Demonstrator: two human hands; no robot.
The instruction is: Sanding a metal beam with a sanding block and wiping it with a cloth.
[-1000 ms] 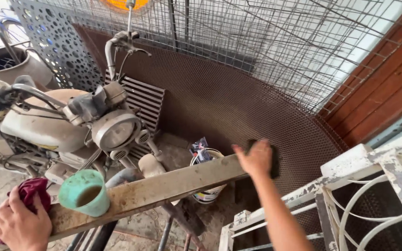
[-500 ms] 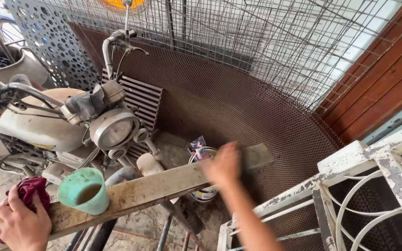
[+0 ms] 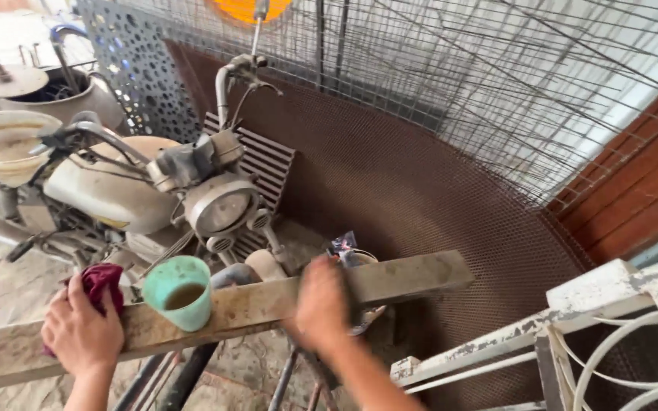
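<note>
Head view, the only view supplied: one long wooden plank (image 3: pixel 268 304) lies across the lower frame, its long axis running from the lower left edge up to the right, where its free end projects over a curved sheet of brown expanded mesh (image 3: pixel 420 183). The right hand (image 3: pixel 321 304) lies flat on the plank's top face near its middle, fingers together and pressed down on the wood; whether a cloth or pad sits under the palm cannot be told, as the hand is blurred. The left hand (image 3: pixel 78 331) rests on the plank near its left end, closed around one dark red rag (image 3: pixel 100 278). One green cup (image 3: pixel 179 291) holding brown liquid stands upright on the plank between the two hands, just beside the left hand and nearer to it than to the right. The plank's bare right stretch lies beyond the right hand, so that hand is the nearer to it. Behind the plank stands one dusty motorbike (image 3: pixel 131 190), headlamp facing the camera. One white painted metal frame (image 3: pixel 573 320) occupies the lower right corner. A wire grid panel (image 3: pixel 458 68) closes the background.
</note>
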